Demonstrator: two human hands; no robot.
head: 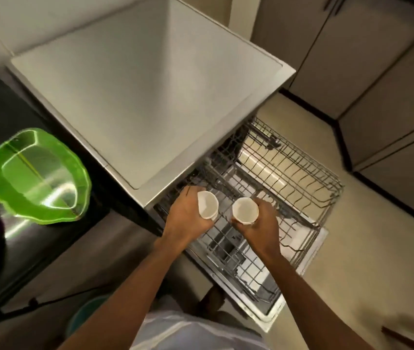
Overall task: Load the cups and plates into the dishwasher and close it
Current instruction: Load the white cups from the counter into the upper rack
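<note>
While your left hand grips one cup and right hand the other cup, mouths up, the rack lies directly below.

Bare left forearm, bare right forearm — whitish shirt below.
</note>
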